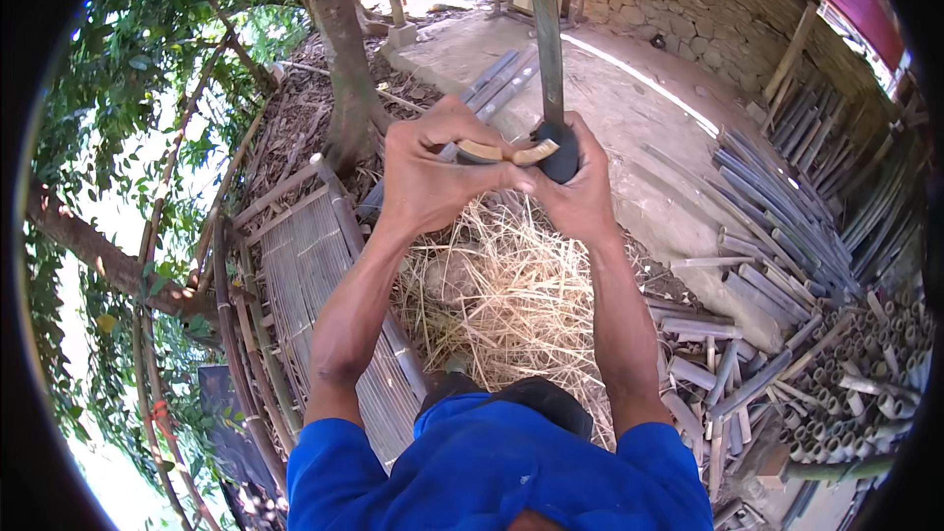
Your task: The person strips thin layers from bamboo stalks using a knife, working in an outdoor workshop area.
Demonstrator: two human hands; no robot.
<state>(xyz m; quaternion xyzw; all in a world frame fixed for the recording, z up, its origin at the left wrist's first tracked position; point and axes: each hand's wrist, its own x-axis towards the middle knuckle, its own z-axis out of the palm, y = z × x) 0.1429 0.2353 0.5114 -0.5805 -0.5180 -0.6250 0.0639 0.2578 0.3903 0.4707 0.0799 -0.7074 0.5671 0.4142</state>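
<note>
Head view: the bit you want to watch is the gap between the two pale, curved cut ends up at your fingers. The left bamboo piece (479,150) sits in your left hand (423,162), fingers curled around it, thumb stretched across toward the other side. The right bamboo piece (537,152) is pinched at your right hand (582,187), which is also wrapped round the dark handle (560,165) of a long blade (547,39). So yeah, that hand's pretty full.

The two ends lie side by side, left to right, nearly meeting, and I can't tell if they actually touch. Both faces look up at you, so how long they run below is hidden. The blade's long axis points away from you, top leaning slightly left, and your right hand is clearly the nearer one to it. All this hangs over the straw pile (531,285).
</note>
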